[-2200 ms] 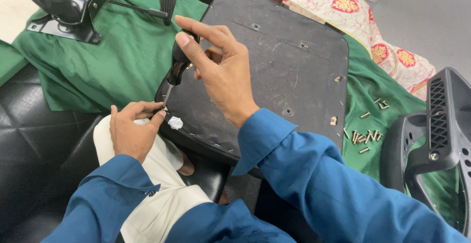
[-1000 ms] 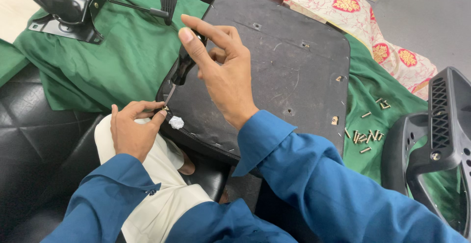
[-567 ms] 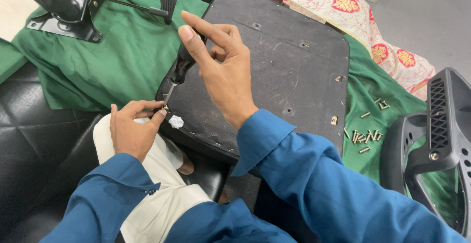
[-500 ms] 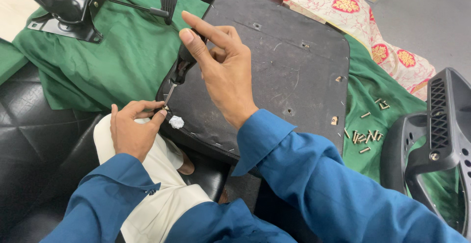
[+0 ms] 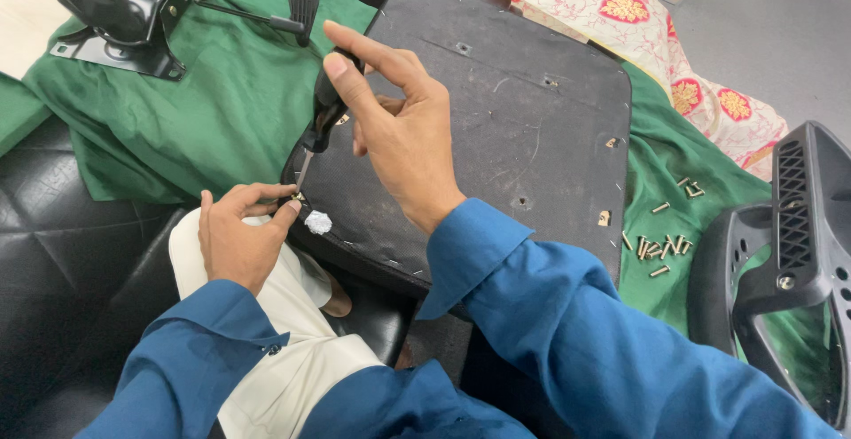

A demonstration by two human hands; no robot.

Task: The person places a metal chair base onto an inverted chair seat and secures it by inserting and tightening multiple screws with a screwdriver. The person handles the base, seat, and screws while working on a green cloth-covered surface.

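the right hand [image 5: 403, 133] is gripping the black handle of a screwdriver [image 5: 324, 120], with the fingers wrapped closed around the handle and the index finger extending forward along its top. the screwdriver is tilting down and to the left, and its thin metal shaft is ending at the near left corner of the seat pan underside [image 5: 496, 129], a dark, scuffed panel that is lying across the person's lap and onto the green cloth [image 5: 222, 111]. the left hand [image 5: 235, 240] is resting at that same corner, with thumb and forefinger pinching narrowly around the screwdriver tip; what is being pinched there is too small to tell. a small patch of white material [image 5: 317, 222] is showing on the panel edge just beside the left fingertips. several mounting holes are showing across the panel face. a cluster of loose screws [image 5: 660, 244] is lying on the green cloth to the right of the panel, well apart from both hands. a black plastic armrest part [image 5: 784, 253] is standing at the right edge of the view, near the screws. a black chair tilt mechanism [image 5: 133, 5] with a lever is lying on the cloth at the upper left. a patterned cream and red fabric [image 5: 620, 14] is lying beyond the panel. both arms are wearing blue sleeves.
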